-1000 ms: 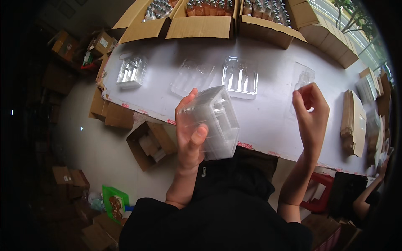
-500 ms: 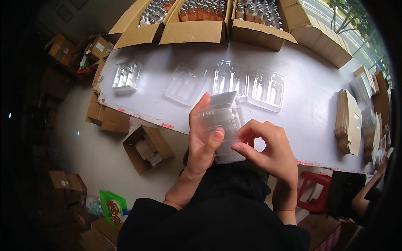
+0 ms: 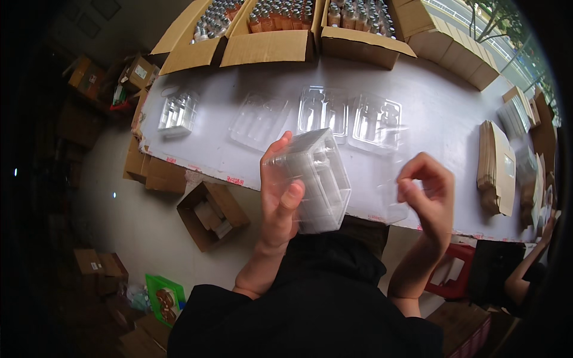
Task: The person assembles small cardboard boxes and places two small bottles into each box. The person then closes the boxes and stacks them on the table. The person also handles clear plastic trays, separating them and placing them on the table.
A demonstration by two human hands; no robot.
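My left hand (image 3: 278, 206) is wrapped round a nested stack of clear plastic trays (image 3: 316, 182), held tilted over the table's near edge. To the right, my right hand (image 3: 433, 194) pinches a single clear plastic tray (image 3: 391, 194), apart from the stack and smeared by motion. Beyond the hands, three clear trays lie in a row on the white table: a left tray (image 3: 258, 124), a middle tray (image 3: 323, 113) and a right tray (image 3: 376, 122). Their moulded hollows face up. Another small stack of clear trays (image 3: 179, 113) sits at the table's left end.
Open cartons (image 3: 265, 49) of small silver-capped bottles (image 3: 280, 18) line the table's far side. Folded brown cardboard sleeves (image 3: 496, 170) stand at the right end. On the floor are an open carton (image 3: 213, 218), a green basket (image 3: 166, 299) and a red stool (image 3: 456, 271). Another person's arm (image 3: 525, 268) shows at right.
My right hand has moved right, away from the stack, drawing one clear tray with it. The stack in my left hand has turned so its hollows show more.
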